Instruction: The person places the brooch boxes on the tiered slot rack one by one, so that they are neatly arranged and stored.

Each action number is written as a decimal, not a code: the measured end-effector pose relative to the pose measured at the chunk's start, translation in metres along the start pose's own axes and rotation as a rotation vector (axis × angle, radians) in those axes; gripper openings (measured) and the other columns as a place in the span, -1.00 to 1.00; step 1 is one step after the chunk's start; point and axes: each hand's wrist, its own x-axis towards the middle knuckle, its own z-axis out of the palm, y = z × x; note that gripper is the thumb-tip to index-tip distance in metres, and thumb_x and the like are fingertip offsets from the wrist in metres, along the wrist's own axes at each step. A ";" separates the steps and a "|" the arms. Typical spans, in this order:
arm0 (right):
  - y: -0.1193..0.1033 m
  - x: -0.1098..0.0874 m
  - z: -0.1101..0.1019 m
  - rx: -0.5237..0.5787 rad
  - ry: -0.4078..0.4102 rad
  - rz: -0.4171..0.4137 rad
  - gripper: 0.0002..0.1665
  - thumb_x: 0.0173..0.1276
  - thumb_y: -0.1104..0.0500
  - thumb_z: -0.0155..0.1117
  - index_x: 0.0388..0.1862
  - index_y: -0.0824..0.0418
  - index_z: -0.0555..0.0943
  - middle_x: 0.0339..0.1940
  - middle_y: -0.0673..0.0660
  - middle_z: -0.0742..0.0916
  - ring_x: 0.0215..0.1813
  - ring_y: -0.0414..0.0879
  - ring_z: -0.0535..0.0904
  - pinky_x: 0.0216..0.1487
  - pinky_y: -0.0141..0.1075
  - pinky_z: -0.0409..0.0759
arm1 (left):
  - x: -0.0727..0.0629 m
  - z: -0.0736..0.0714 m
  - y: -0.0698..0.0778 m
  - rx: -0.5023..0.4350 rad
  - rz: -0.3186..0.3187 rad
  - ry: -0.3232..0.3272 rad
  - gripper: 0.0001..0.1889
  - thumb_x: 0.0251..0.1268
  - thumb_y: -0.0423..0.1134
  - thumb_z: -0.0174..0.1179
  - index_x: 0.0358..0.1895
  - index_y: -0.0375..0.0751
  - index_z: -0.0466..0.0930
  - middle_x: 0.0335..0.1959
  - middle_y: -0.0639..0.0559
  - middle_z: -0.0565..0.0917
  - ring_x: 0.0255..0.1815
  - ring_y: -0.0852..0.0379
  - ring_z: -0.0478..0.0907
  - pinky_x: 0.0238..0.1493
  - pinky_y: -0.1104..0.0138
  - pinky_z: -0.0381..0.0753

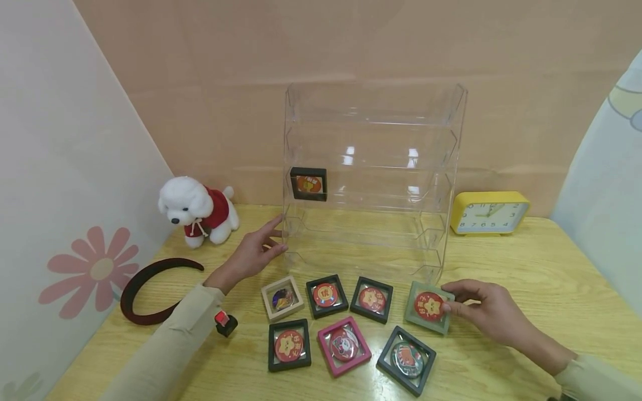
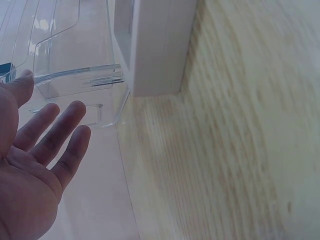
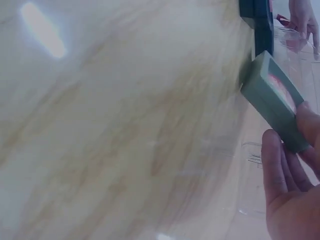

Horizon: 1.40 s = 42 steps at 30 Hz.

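Note:
My right hand (image 1: 489, 309) pinches the right edge of a green square display frame (image 1: 413, 303) with a red star badge inside. In the right wrist view the green frame (image 3: 272, 100) is tilted, thumb on its face and fingers behind. My left hand (image 1: 253, 250) has its fingers extended at the lower left side of a clear tiered acrylic rack (image 1: 371, 223). The left wrist view shows that hand (image 2: 40, 165) palm up, thumb right at the rack's edge. A black frame (image 1: 308, 184) with a round badge stands at the left of a middle tier.
Before the rack lie a beige frame (image 1: 269, 295), a pink frame (image 1: 344, 346) and several dark frames, among them one (image 1: 407, 361) near the front. Left are a plush dog (image 1: 200, 209), a dark headband (image 1: 131, 295) and a small black-red object (image 1: 225, 323). A yellow clock (image 1: 489, 211) stands right.

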 end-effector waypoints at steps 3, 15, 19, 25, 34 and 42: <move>-0.001 0.004 -0.001 0.029 0.022 -0.009 -0.68 0.03 0.42 0.46 -0.18 0.26 0.69 -0.30 -0.03 0.72 -0.31 -0.31 0.59 -0.41 -0.43 0.60 | 0.000 0.000 0.000 0.001 -0.002 0.000 -0.32 0.33 -0.31 0.18 0.47 -0.23 0.10 0.05 -0.24 0.59 -0.21 -0.01 0.64 -0.20 0.14 0.62; -0.025 0.042 -0.015 0.024 0.114 -0.135 -0.61 -0.01 0.53 0.42 -0.14 0.30 0.70 -0.23 0.00 0.71 -0.25 -0.35 0.61 -0.39 -0.48 0.59 | 0.000 0.001 -0.003 -0.001 -0.009 0.001 -0.31 0.33 -0.30 0.19 0.47 -0.22 0.10 0.05 -0.24 0.59 -0.22 0.00 0.64 -0.21 0.16 0.62; -0.034 0.060 -0.019 0.053 0.159 -0.133 -0.62 0.02 0.56 0.39 -0.13 0.37 0.69 -0.22 -0.04 0.71 -0.26 -0.34 0.62 -0.37 -0.48 0.59 | 0.000 0.001 -0.002 0.007 -0.011 0.005 -0.31 0.32 -0.30 0.20 0.46 -0.22 0.11 0.04 -0.24 0.59 -0.21 -0.01 0.64 -0.20 0.14 0.62; -0.046 0.089 -0.021 0.090 0.220 -0.144 -0.65 0.07 0.52 0.39 -0.11 0.39 0.68 -0.27 -0.13 0.71 -0.28 -0.34 0.61 -0.39 -0.54 0.56 | 0.000 0.001 -0.001 0.009 -0.011 0.003 -0.32 0.34 -0.29 0.18 0.46 -0.24 0.11 0.05 -0.25 0.59 -0.21 -0.01 0.64 -0.20 0.14 0.62; -0.058 0.124 -0.020 0.163 0.255 -0.152 -0.68 0.17 0.49 0.32 -0.06 0.40 0.66 -0.27 -0.09 0.71 -0.26 -0.28 0.62 -0.38 -0.50 0.58 | 0.001 0.000 0.003 0.012 -0.001 -0.001 -0.32 0.34 -0.31 0.18 0.47 -0.22 0.10 0.04 -0.23 0.60 -0.21 -0.01 0.64 -0.18 0.15 0.62; -0.073 0.152 -0.022 0.185 0.305 -0.130 -0.70 0.23 0.41 0.31 -0.03 0.37 0.67 -0.27 -0.05 0.70 -0.21 -0.24 0.59 -0.31 -0.48 0.58 | -0.001 0.001 0.004 -0.002 -0.006 -0.001 -0.31 0.34 -0.31 0.18 0.47 -0.22 0.09 0.05 -0.24 0.59 -0.20 -0.01 0.64 -0.19 0.15 0.62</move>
